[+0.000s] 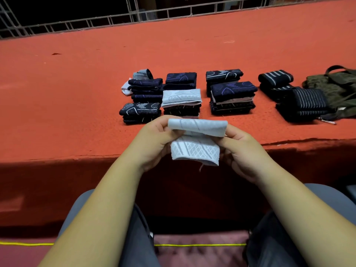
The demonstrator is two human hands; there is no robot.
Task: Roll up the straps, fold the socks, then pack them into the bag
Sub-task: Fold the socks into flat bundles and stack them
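A pale grey patterned sock (195, 149) is held in the air just in front of the table edge, its top part bent over. My left hand (154, 143) pinches its left side and my right hand (244, 151) pinches its right side. Beyond it on the red table (77, 93) stand several stacks of folded socks: dark navy ones (141, 112), a stack topped by a pale sock (182, 97), and a taller dark stack (233, 97). Black rolled straps with grey stripes (302, 102) lie at the right. An olive green bag (339, 87) sits at the far right, partly cut off.
A loose white and grey sock (127, 87) lies behind the left stack. A metal railing (173, 12) runs along the far side of the table. My grey-trousered legs (134, 237) are below the table edge, and a yellow cord (200, 245) crosses the floor.
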